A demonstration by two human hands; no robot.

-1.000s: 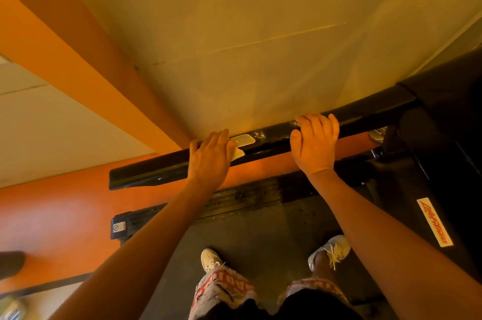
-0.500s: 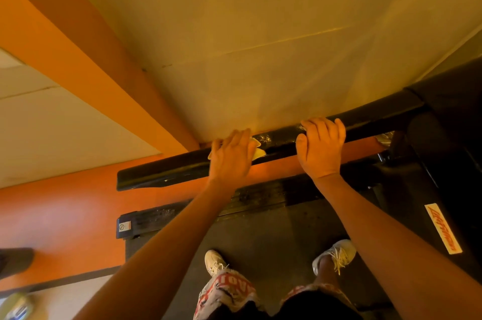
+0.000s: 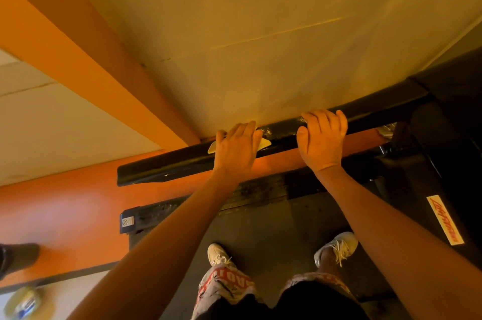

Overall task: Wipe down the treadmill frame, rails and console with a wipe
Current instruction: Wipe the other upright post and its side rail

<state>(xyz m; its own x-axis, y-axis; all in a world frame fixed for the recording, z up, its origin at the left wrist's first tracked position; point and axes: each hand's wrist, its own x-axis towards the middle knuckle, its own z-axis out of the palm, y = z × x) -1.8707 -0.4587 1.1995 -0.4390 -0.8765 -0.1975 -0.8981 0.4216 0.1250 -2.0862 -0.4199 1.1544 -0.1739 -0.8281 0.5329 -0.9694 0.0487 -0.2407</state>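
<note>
Below the wrists, dark treadmill belt [image 3: 273,228] with a ribbed black side frame [image 3: 260,193]. Across, under all the fingers, glossy black rail [image 3: 169,167], flecked pale between the hands. Right hand [image 3: 322,138]: fingers together, curled over the rail, thumb on the near side. Left hand [image 3: 236,148]: fingers together, laid flat on a pale wipe [image 3: 264,143], corners poking out either side of the fingers.

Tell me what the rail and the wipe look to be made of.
Rail: black and glossy, with sharp highlights along it; probably painted metal or hard plastic, cannot tell which. Wipe: pale, thin sheet, its corners poking out flat from under the left hand; likely paper or nonwoven cloth.
</note>
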